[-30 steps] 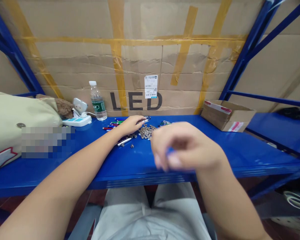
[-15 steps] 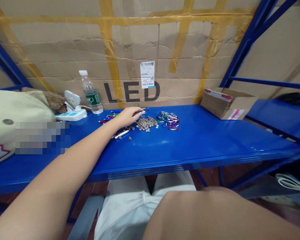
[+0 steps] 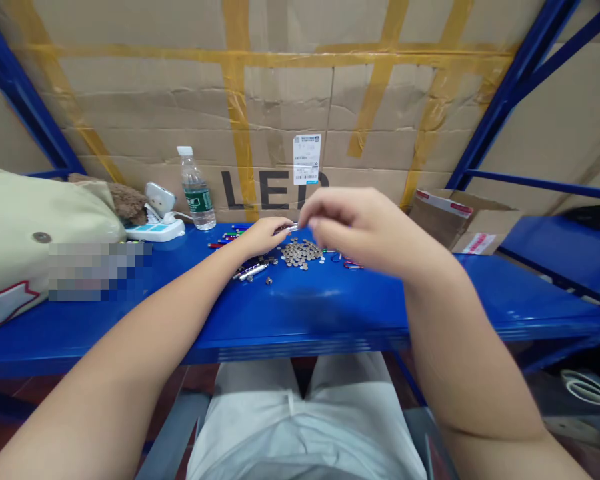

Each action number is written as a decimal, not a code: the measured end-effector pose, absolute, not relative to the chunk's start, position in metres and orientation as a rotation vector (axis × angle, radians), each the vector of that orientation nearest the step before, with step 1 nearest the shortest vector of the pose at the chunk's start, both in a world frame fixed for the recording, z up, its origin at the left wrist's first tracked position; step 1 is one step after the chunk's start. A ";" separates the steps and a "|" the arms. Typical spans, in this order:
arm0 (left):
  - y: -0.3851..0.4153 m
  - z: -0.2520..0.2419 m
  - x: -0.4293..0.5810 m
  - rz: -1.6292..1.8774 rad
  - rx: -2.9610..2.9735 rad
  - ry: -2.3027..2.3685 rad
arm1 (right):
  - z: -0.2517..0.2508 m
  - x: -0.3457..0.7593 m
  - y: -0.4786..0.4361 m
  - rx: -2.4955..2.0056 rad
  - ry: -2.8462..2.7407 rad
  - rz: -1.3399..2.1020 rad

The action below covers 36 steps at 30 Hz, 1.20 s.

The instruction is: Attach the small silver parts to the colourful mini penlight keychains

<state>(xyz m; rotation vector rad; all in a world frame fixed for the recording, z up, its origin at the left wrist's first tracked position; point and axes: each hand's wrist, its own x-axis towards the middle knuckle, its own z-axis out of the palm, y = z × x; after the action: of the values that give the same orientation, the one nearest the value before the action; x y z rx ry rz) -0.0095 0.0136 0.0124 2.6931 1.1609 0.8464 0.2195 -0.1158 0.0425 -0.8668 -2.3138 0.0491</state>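
My left hand (image 3: 265,235) rests on the blue shelf (image 3: 330,307) with its fingers closed on a small silver pen-like piece (image 3: 291,229). My right hand (image 3: 357,227) hovers just right of it, fingers curled toward that piece's tip; it is blurred and I cannot see anything in it. Below the hands lies a heap of small round metal cells (image 3: 300,253). Coloured little tubes (image 3: 225,239) lie left of the left hand, and silver ones (image 3: 253,271) by its wrist. Coloured clips (image 3: 350,263) peek out under the right hand.
A water bottle (image 3: 196,193), a white power strip (image 3: 155,230) with a plug, and a beige bag (image 3: 35,227) stand at the left. An open cardboard box (image 3: 460,223) sits at the right. A taped cardboard wall marked LED (image 3: 265,190) closes the back. My lap is below the shelf edge.
My right hand dropped out of sight toward my lap, then came back up and forward to meet my left hand. The left hand stayed by the heap, holding the silver piece.
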 end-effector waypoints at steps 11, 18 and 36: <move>0.022 0.009 -0.017 0.744 2.731 1.218 | 0.012 0.280 0.043 -2.044 -2.261 0.024; 0.021 0.010 -0.017 0.699 2.737 1.251 | 0.009 0.282 0.050 -2.100 -2.128 0.114; 0.017 0.009 -0.016 0.598 2.729 1.251 | 0.008 0.291 0.052 -2.277 -2.164 0.038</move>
<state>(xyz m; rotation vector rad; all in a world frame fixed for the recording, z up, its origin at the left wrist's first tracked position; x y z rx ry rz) -0.0163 0.0172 0.0088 2.7287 1.2507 0.5976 0.2913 0.0516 0.0078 -2.2774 -2.1636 0.0377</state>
